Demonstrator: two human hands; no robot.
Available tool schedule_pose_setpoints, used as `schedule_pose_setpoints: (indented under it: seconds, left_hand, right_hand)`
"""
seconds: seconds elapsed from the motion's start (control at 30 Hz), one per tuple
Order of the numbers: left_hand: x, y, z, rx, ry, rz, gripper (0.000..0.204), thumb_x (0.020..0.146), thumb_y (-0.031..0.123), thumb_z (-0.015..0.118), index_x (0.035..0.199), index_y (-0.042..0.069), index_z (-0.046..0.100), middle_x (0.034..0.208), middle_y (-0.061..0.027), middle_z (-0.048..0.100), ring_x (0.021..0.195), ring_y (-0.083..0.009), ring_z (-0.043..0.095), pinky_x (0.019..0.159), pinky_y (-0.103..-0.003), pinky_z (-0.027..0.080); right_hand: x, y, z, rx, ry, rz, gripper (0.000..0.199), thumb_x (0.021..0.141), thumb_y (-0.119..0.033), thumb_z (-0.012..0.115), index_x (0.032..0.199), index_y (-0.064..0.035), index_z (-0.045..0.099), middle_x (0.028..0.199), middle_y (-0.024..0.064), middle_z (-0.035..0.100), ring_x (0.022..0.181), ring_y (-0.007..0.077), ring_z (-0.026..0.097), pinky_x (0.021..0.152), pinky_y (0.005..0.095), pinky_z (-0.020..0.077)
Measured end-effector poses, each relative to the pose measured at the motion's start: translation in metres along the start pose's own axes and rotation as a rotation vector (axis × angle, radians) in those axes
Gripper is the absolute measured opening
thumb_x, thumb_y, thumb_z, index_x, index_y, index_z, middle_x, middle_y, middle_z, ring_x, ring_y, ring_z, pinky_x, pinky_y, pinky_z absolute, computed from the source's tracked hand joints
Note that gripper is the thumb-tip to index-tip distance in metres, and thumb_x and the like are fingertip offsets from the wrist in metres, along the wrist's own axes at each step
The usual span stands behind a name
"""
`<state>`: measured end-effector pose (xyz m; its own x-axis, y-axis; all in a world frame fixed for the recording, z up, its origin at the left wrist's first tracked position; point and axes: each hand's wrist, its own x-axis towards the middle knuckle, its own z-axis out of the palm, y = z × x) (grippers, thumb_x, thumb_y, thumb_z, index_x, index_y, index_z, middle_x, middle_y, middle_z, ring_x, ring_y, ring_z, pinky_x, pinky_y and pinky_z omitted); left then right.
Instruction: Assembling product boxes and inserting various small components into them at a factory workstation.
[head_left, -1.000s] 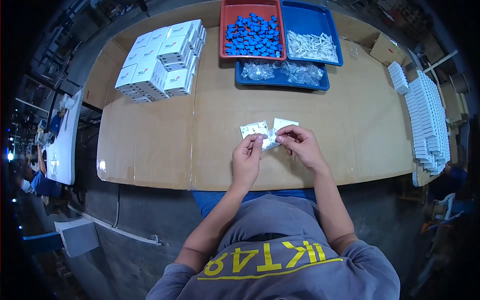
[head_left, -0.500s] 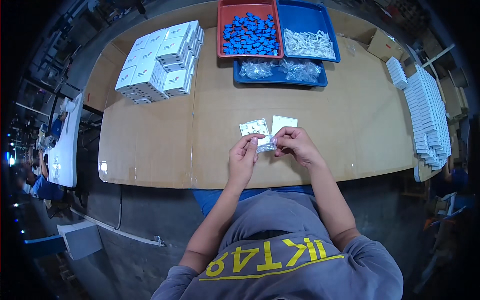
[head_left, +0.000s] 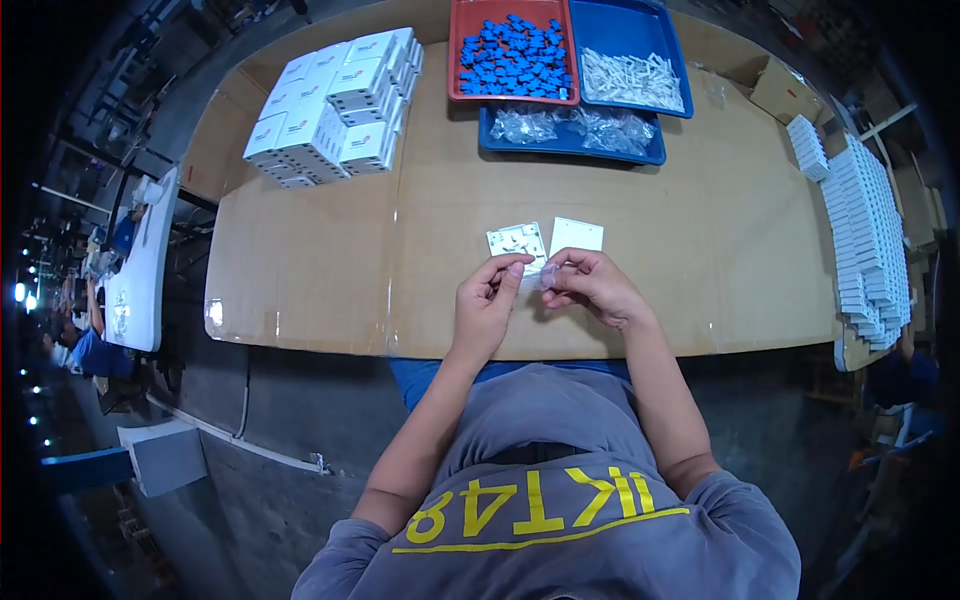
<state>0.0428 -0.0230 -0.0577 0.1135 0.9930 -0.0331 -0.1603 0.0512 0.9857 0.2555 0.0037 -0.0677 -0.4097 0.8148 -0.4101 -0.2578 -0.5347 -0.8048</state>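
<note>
A small clear plastic bag [head_left: 534, 277] is stretched between my two hands, just above the near part of the table. My left hand [head_left: 489, 300] pinches its left side between thumb and forefinger. On the other side, my right hand [head_left: 592, 287] has its fingertips closed on the bag. What is inside the bag is too small to tell. Just beyond my hands lies an open white plastic case [head_left: 516, 240] with small parts in it. Beside it on the right rests a flat white cover [head_left: 578, 234], its near edge behind my right hand.
At the far left stand stacked white boxes [head_left: 331, 105]. A red tray [head_left: 513, 97] of blue parts and a blue tray [head_left: 640, 103] of white pieces sit at the back, above another blue tray [head_left: 570, 154] holding clear bags. White pieces [head_left: 868, 235] are stacked along the right edge.
The whole view has shifted slightly, with the table sitting higher in it. Both hands still pinch the clear bag, which shows less below the fingers now.
</note>
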Motion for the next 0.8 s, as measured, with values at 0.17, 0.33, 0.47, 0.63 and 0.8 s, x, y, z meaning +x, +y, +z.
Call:
schedule_pose_setpoints:
  seconds: [0.17, 0.33, 0.47, 0.63, 0.8]
  left_hand:
    - [-0.001, 0.000, -0.004, 0.067, -0.029, 0.010, 0.024, 0.108, 0.020, 0.061, 0.123, 0.003, 0.071, 0.075, 0.0089, 0.056, 0.061, 0.0011, 0.040, 0.054, -0.019, 0.029]
    - [-0.001, -0.010, -0.004, 0.077, 0.007, 0.043, 0.023, 0.108, 0.017, 0.061, 0.125, 0.003, 0.067, 0.071, 0.0082, 0.052, 0.062, 0.0001, 0.037, 0.056, -0.021, 0.028]
    - [0.003, -0.014, -0.009, 0.145, -0.002, 0.082, 0.022, 0.108, 0.015, 0.062, 0.124, 0.002, 0.067, 0.070, 0.0075, 0.051, 0.063, -0.0007, 0.038, 0.057, -0.022, 0.028]
    - [0.006, -0.017, -0.014, 0.217, 0.026, 0.097, 0.021, 0.107, 0.013, 0.062, 0.123, 0.001, 0.067, 0.067, 0.0067, 0.046, 0.062, -0.0023, 0.037, 0.056, -0.024, 0.029]
    - [0.010, -0.023, -0.021, 0.312, 0.022, 0.055, 0.021, 0.107, 0.013, 0.061, 0.124, 0.001, 0.066, 0.067, 0.0048, 0.046, 0.062, -0.0027, 0.038, 0.056, -0.023, 0.030]
  right_hand:
    - [-0.004, 0.001, 0.003, 0.044, 0.011, 0.039, 0.013, 0.097, -0.005, 0.071, 0.107, 0.0013, 0.065, 0.097, 0.0141, 0.075, 0.081, 0.0192, 0.076, 0.077, 0.0310, 0.0656]
    - [-0.003, 0.009, -0.006, 0.040, -0.053, 0.066, 0.013, 0.097, -0.003, 0.070, 0.107, 0.0026, 0.064, 0.099, 0.0157, 0.075, 0.085, 0.0206, 0.077, 0.078, 0.0306, 0.0658]
    - [-0.003, 0.010, -0.007, 0.054, -0.068, 0.115, 0.011, 0.097, -0.003, 0.069, 0.105, 0.0026, 0.065, 0.100, 0.0167, 0.075, 0.085, 0.0205, 0.077, 0.079, 0.0294, 0.0656]
    - [0.002, 0.011, -0.005, 0.084, -0.052, 0.122, 0.007, 0.099, -0.005, 0.067, 0.100, 0.0021, 0.066, 0.098, 0.0181, 0.076, 0.083, 0.0215, 0.078, 0.073, 0.0285, 0.0659]
    - [0.005, 0.012, -0.003, 0.033, -0.015, 0.118, 0.009, 0.099, -0.005, 0.066, 0.102, 0.0030, 0.067, 0.095, 0.0169, 0.076, 0.076, 0.0189, 0.076, 0.069, 0.0275, 0.0649]
